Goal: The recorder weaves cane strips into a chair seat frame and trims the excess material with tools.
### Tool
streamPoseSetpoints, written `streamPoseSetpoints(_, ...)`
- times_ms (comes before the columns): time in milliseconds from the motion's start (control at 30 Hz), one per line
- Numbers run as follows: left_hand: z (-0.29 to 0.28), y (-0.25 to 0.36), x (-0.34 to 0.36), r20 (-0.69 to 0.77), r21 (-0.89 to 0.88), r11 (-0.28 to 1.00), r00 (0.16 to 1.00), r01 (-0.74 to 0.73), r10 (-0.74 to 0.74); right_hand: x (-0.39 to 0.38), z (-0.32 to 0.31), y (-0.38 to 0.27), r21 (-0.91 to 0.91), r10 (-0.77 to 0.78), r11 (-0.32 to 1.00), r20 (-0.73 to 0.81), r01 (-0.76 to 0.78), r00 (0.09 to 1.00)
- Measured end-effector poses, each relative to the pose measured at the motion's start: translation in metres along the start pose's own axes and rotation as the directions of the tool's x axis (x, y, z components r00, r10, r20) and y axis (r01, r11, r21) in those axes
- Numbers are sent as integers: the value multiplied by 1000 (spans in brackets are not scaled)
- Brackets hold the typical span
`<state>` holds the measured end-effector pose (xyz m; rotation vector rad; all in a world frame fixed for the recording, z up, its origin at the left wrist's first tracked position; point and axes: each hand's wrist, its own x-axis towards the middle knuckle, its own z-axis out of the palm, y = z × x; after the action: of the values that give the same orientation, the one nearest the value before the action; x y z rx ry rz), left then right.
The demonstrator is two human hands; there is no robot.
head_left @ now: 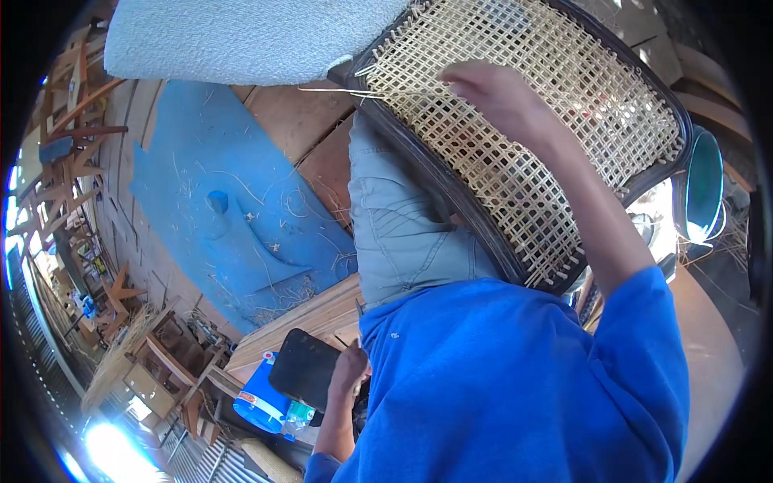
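A dark-framed chair panel [515,249] with a woven cane mesh [499,169] leans across my lap at the upper right. Over the mesh's upper left part is my right hand [491,97], smeared by motion, so its grip does not show. Loose pale cane strands [342,91] stick out past the frame's left edge. Down at my left side, my left hand [351,370] is closed beside a black flat pad [303,369]. A thin dark tip shows by its fingers; what they hold is mostly hidden.
A blue sheet [241,233] littered with cane scraps covers the floor at left. Nearby stand a blue container [264,398] and wooden planks [282,322]. A pale textured cushion [250,40] is at the top, a green-lined bucket [704,185] at right. Wooden chair frames [165,354] crowd the far left.
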<state>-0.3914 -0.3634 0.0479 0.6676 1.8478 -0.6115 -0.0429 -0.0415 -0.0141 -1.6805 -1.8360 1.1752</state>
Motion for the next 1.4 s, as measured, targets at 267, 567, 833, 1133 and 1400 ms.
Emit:
streamPoseSetpoints(267, -43, 11, 28, 76, -7, 1000, 997, 11, -11, 53, 15, -19, -274, 30, 958, 378, 81, 925)
streamPoseSetpoints(567, -2, -46, 29, 183, -702, 695, 983, 155, -35, 70, 31, 49, 58, -1, 998, 512, -33, 859)
streamPoseSetpoints(833, 29, -65, 14, 126, -929, 347, 991, 130, -36, 71, 21, 64, -174, 58, 985, 256, -13, 965)
streamPoseSetpoints(1133, 58, -95, 35, -29, -899, 433, 980, 62, -199, 73, 10, 65, 4, 183, 982, 230, -189, 956)
streamPoseSetpoints(1400, -4, -72, 81, -251, -396, 910, 968, -124, 23, 65, 2, 52, 189, 8, 981, 195, -46, 981)
